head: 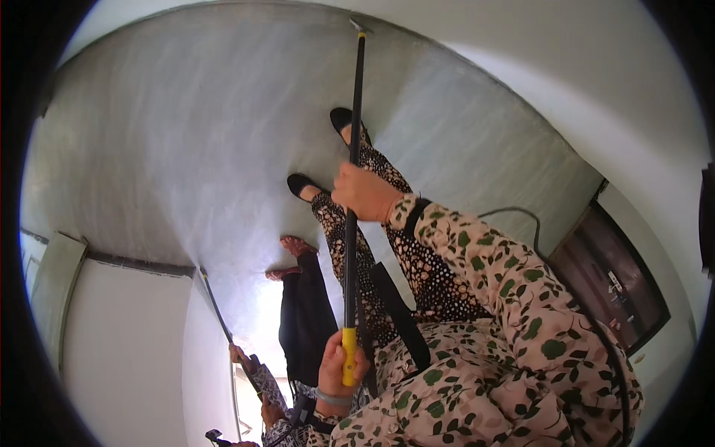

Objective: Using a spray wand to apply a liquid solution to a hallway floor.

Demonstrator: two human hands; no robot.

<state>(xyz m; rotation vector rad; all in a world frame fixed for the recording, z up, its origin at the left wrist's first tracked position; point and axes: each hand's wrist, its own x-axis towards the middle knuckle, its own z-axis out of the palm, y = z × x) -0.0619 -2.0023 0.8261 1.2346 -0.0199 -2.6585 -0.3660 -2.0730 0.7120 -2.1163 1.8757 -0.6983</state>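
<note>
My right hand (366, 193) is wrapped around the middle of a long black pole (355, 100). Lower in the picture, my left hand (335, 366) grips the yellow end handle (349, 357) of the same pole. At its far end, past a yellow collar, sits a thin flat head (357, 25) that looks like a scraper blade. That head is at the far margin of the grey floor (223, 112), close to the foot of the wall; whether it touches the wall, I cannot tell. The pole passes over my right leg and shoe.
On my left, a co-worker (307, 313) holds a similar pole (218, 307) against the floor near a white wall corner (190, 313). A brown door (609, 274) is at the right, a pale door panel (56, 290) at the far left. A black cable (536, 229) runs by my right arm.
</note>
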